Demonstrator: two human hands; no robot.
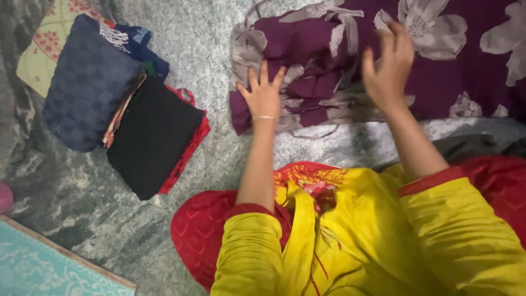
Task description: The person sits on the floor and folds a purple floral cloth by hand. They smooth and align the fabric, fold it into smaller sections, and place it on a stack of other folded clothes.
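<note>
A purple cloth with a grey flower print [438,60] lies on the grey floor ahead of me, partly folded and bunched at its left end. My left hand [264,96] rests flat on that bunched left part, fingers spread. My right hand [388,66] is raised just above the cloth's middle, fingers apart and slightly curled, holding nothing that I can see. My yellow sleeves and red garment fill the lower part of the view.
A pile of folded clothes lies at the left: a dark blue patterned piece [87,82], a black one [153,134] over a red one, and a pale printed cloth [41,52] underneath. A teal mat [38,268] sits at the lower left corner.
</note>
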